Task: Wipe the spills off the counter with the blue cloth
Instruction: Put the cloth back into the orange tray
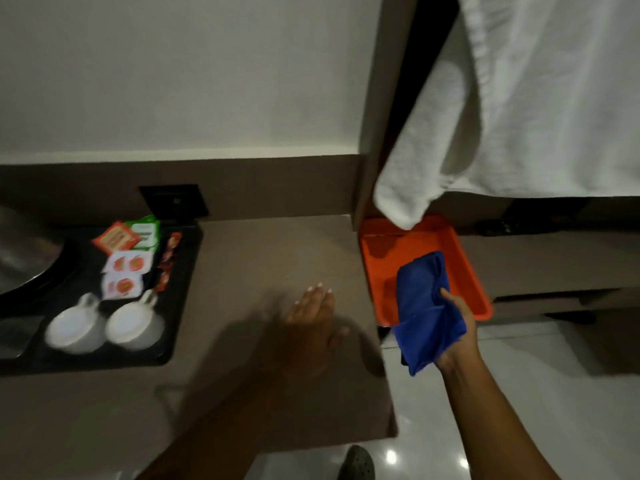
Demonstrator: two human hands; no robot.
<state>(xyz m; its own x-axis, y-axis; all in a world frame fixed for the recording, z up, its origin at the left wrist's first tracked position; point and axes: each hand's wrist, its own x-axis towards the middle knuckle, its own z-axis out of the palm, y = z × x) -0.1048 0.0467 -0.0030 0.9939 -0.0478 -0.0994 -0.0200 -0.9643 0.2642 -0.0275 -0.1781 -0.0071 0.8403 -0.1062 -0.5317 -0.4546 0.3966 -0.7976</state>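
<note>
A folded blue cloth (424, 311) hangs from my right hand (457, 330), which grips it at the front edge of an orange tray (377, 258), just right of the counter's end. My left hand (313, 322) lies flat on the brown counter (263, 258), fingers spread, blurred, holding nothing. No spill is clear to me on the counter surface.
A black tray (180, 306) on the left carries two white cups (104, 325) and several sachets (130, 259). A metal kettle (20, 251) sits at the far left. A white towel (519, 109) hangs above the orange tray. Glossy floor lies below right.
</note>
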